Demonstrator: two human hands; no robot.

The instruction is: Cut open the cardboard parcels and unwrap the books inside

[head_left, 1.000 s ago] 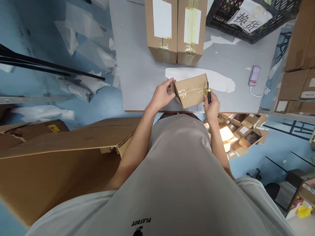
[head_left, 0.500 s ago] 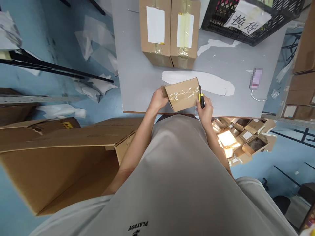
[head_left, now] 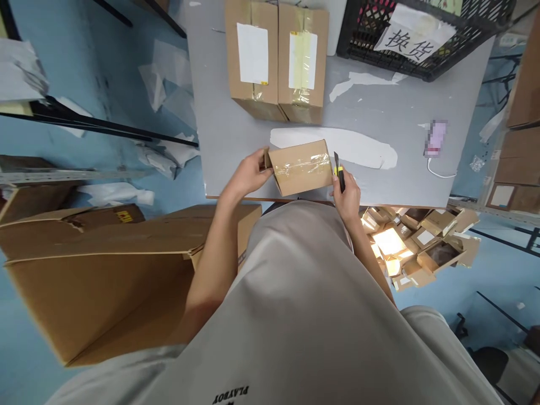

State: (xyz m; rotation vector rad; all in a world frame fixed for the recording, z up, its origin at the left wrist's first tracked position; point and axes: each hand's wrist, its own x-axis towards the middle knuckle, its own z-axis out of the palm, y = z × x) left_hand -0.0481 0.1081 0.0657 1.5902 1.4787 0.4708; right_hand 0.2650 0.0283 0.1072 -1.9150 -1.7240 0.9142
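A small cardboard box (head_left: 300, 167) with clear tape across its face is at the table's front edge. My left hand (head_left: 252, 173) is closed on a flap at the box's left end, which stands partly open. Fingers of my right hand (head_left: 346, 196) wrap round a yellow and black box cutter (head_left: 340, 171), its blade pointing away from me. The cutter is just right of the box, with a narrow gap between them. What the box holds is hidden.
Two taped cartons (head_left: 276, 62) stand side by side on the grey table (head_left: 367, 112). A black plastic crate (head_left: 392, 42) is at the back right, and a phone-like pixelated item (head_left: 436, 138) lies below it. A large open carton (head_left: 105, 298) is at my left; discarded boxes (head_left: 430, 242) lie at right.
The cutter has come away from the box's right end, and its blade now shows clear of it. My left hand has shifted left, still at the flap. The whole view has shifted slightly.
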